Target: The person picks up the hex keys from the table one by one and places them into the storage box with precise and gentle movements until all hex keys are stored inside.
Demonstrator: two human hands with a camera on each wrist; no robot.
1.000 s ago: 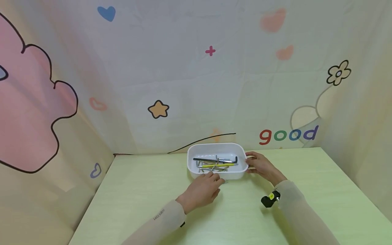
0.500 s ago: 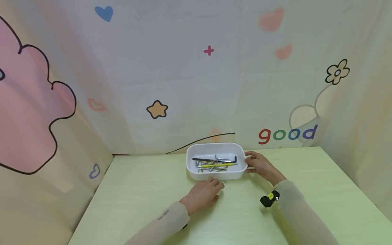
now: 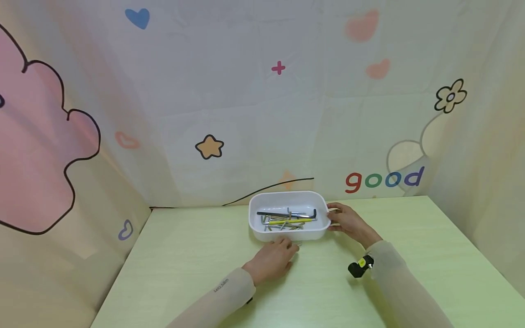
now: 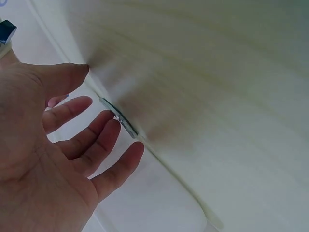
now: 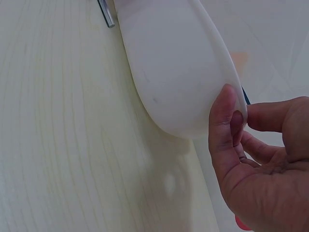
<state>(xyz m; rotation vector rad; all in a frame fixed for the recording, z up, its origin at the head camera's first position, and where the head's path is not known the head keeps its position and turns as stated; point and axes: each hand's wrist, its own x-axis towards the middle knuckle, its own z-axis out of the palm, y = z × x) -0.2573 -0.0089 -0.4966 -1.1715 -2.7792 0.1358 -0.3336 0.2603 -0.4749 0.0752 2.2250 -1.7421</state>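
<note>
A white plastic box [image 3: 311, 234] stands at the table's back, with L-shaped hex keys [image 3: 313, 213] and a slim yellow rod [image 3: 287, 222] lying inside. My right hand [image 3: 350, 223] holds the box's right end; in the right wrist view, thumb and fingers pinch its rim [image 5: 227, 53]. Just in front of the box, a thin metal piece [image 4: 119, 117] lies on the table, partly covered by my left hand [image 3: 272, 260] in the head view. From the left wrist, its fingertips [image 4: 113, 126] reach that piece, loosely bent, and the thumb stays apart from them.
The pale green table [image 3: 184, 255] spreads to both sides of the box. Behind it hangs a printed curtain [image 3: 262, 114] with hearts, a star and the word "good". A small black and yellow device [image 3: 361, 266] is at the right wrist.
My left hand has come away from the box's front rim, down to the table by the metal piece. The right hand keeps its hold on the box.
</note>
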